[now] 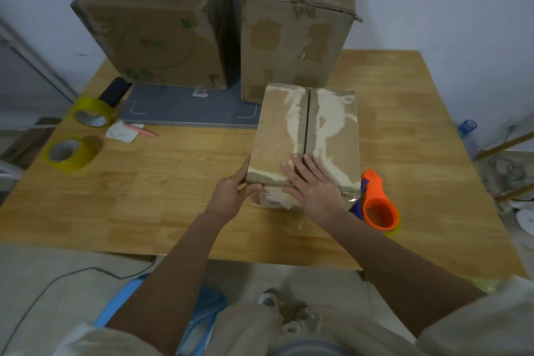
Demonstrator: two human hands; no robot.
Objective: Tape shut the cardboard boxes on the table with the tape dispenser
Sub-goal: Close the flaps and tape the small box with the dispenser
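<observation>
A small cardboard box (pixel 277 130) stands in the middle of the wooden table (pixel 173 182), its two top flaps meeting along a dark centre seam. My left hand (pixel 231 193) grips the box's near left corner, thumb on the front face. My right hand (pixel 312 182) lies flat on the top near the seam, fingers straight, thumb over the front edge. The orange tape dispenser (pixel 378 205) lies on the table just right of the box, touched by neither hand. Two bigger cardboard boxes, a left one (pixel 161 29) and a right one (pixel 297 26), stand at the back.
Two yellowish tape rolls, a farther one (pixel 92 113) and a nearer one (pixel 72 153), lie at the table's left side beside a black object (pixel 115 91), a paper scrap and a pink pen (pixel 141 130). A grey board (pixel 187 110) lies under the back boxes. A blue bottle (pixel 466 127) stands off the right edge.
</observation>
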